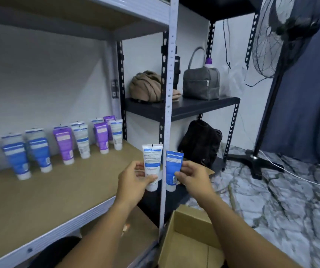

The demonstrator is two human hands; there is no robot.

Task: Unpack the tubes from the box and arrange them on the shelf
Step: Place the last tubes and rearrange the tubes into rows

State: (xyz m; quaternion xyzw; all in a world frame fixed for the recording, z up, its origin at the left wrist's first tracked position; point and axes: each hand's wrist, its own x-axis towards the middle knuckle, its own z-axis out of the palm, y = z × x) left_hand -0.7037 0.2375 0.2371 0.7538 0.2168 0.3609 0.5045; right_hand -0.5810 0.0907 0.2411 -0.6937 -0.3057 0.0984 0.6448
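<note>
Your left hand pinches a white tube, your right hand a blue tube, both cap-down at 12 o'clock above the open box; the shelf lies at 9 o'clock.

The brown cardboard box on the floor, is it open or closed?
Open: the brown cardboard box shows its bare inside walls and floor from above, with no tubes visible in the part seen.

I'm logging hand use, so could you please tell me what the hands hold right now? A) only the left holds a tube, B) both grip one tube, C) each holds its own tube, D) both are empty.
C: the left hand grips a white tube and the right hand a blue tube, both cap-down.
</note>
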